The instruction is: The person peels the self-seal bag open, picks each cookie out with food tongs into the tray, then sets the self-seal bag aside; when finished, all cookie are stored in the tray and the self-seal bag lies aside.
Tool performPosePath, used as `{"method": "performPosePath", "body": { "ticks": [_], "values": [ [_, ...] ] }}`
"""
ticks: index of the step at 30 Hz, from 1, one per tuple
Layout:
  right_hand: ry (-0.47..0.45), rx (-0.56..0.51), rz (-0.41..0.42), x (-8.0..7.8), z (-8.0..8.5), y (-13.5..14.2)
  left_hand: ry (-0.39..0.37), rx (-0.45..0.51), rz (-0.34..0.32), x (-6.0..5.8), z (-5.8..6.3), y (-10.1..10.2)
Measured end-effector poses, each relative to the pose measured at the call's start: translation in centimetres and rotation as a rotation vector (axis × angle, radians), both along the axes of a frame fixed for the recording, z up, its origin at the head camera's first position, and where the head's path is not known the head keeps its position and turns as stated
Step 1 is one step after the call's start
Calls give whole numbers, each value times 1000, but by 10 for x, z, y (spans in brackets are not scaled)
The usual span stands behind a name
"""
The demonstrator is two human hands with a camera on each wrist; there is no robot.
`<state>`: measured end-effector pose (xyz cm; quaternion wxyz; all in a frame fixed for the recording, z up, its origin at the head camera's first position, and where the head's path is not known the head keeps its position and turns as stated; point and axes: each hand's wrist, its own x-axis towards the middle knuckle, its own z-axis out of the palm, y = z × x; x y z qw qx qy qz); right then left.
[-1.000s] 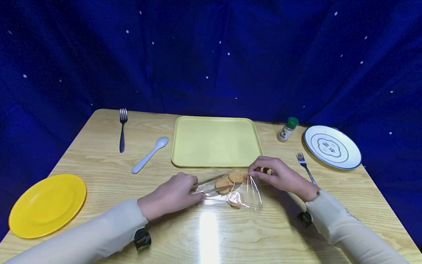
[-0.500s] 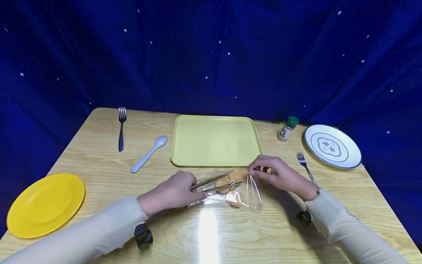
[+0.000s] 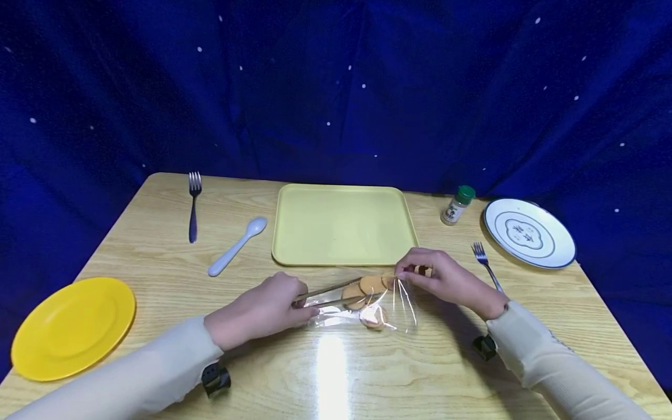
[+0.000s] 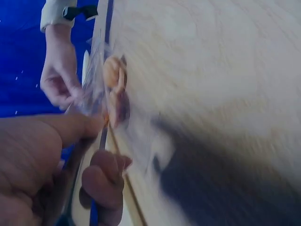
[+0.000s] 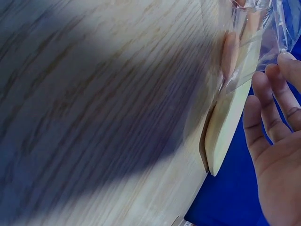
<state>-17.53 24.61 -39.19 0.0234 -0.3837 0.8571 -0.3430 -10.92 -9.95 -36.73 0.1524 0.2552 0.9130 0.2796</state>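
My left hand grips a pair of slim, brownish tongs, their two arms pointing right into a clear plastic bag. Several round, light-brown biscuits lie in the bag, overlapping in a row by the tongs' tips, with another biscuit nearer the front. My right hand pinches the bag's far right edge between thumb and fingertips, pulling the film into creases. The right wrist view shows the bag's film at the fingertips. In the left wrist view, the thumb and curled fingers clasp the tongs.
A yellow tray lies just behind the bag. Left are a yellow plate, a fork and a pale-blue spoon. Right stand a green-capped shaker, a white plate and a second fork. A blue curtain hangs behind.
My left hand has drawn slightly left with the tongs. Inside the bag the biscuits have shifted, and another edge now shows at the row's right end. My right hand stays put.
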Motion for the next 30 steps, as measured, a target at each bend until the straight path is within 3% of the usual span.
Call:
{"method": "performPosePath", "body": {
  "ticks": [5,10,14,18,22,26,30],
  "values": [
    [-28,46,-20,1,1,-1,14,24,-52,1,10,-21],
    [-38,60,-44,2,0,-1,42,31,-122,1,27,-49],
    [-55,50,-58,4,-2,0,-29,46,-117,2,46,-73],
    [-57,48,-69,6,-4,-1,-18,69,-95,-4,59,-92],
    [-45,62,-73,8,-4,-3,72,62,17,-19,57,-98],
    [-20,73,-67,7,-5,-4,136,22,194,-37,39,-91],
    [8,69,-54,6,-6,-7,211,-56,292,-58,20,-82]
  ]
}}
